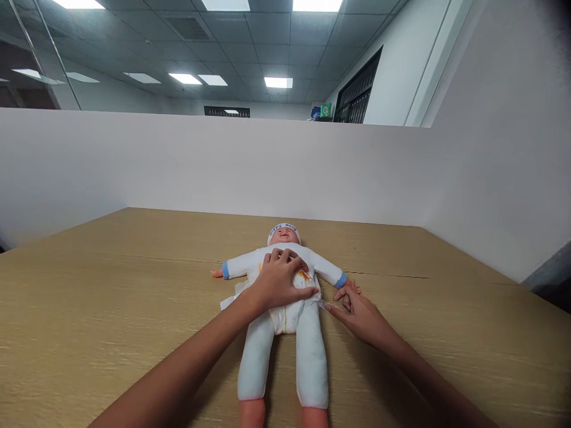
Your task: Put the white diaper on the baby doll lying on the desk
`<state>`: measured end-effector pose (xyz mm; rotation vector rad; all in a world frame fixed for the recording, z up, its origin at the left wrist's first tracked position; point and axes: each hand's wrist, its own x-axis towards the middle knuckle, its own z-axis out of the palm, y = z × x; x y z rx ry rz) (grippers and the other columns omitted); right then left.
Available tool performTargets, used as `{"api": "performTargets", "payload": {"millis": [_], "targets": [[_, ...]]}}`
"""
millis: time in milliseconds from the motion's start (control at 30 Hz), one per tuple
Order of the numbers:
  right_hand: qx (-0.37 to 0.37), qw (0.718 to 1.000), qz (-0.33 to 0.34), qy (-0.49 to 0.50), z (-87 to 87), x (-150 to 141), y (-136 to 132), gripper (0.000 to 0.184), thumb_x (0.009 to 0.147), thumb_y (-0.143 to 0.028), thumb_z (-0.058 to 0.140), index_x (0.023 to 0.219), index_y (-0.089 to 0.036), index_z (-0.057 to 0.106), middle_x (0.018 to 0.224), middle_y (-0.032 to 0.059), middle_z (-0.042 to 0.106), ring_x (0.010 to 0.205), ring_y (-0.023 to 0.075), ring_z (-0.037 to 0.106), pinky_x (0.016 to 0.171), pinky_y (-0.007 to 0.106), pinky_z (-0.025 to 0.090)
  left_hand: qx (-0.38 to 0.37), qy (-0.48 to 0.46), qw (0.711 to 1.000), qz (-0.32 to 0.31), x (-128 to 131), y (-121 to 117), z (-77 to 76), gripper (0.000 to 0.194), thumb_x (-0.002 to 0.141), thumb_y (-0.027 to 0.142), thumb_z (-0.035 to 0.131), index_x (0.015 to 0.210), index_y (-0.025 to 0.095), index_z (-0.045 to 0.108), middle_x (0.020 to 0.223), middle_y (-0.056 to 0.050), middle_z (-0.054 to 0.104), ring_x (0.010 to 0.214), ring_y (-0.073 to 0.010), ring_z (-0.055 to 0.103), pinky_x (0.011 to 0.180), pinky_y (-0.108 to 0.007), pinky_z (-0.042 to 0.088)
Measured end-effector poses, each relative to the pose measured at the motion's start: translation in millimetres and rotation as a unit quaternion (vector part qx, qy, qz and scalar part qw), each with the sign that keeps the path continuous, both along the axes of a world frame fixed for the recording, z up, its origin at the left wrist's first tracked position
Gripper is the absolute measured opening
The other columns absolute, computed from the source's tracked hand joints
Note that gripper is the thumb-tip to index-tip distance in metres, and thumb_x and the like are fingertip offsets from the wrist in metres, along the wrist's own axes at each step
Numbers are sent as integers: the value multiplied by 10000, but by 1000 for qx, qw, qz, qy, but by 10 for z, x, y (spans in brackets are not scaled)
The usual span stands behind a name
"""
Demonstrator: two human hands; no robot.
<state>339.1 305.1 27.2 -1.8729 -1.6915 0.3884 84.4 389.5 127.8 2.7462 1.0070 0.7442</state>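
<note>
A baby doll [285,345] in a white suit with blue cuffs and a white headband lies on its back on the wooden table [89,309], head away from me. A white diaper [288,315] is around its hips. My left hand [279,279] lies flat on the doll's belly, fingers spread, pressing the diaper front. My right hand [357,312] is at the doll's right side by its cuff, with thumb and forefinger pinched on the diaper's side tab.
White partition walls [223,166] stand behind the table and along its right side. The table's far edge meets the back wall. Ceiling lights and a dark window show above the partition.
</note>
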Motion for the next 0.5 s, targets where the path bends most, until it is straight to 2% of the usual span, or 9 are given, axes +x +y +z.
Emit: {"api": "performTargets", "payload": {"millis": [267,500], "targets": [[-37,999,14,8,67,-6,-17,411,871,-660,659,883,-250,662,695,-16,600,690,229,587,653,318,373,10,-3,1000,-5,3,19,-23,484,857,672,789,1173,311,728,1264,-77,649,1211,-362,514,1053,-559,432],[-25,999,25,36,64,-95,-61,352,855,-574,705,752,-249,617,647,-15,614,634,202,541,600,299,317,9,0,1000,-2,10,17,-10,471,859,656,794,1173,311,731,1268,-80,650,1215,-362,516,1065,-563,429]]}}
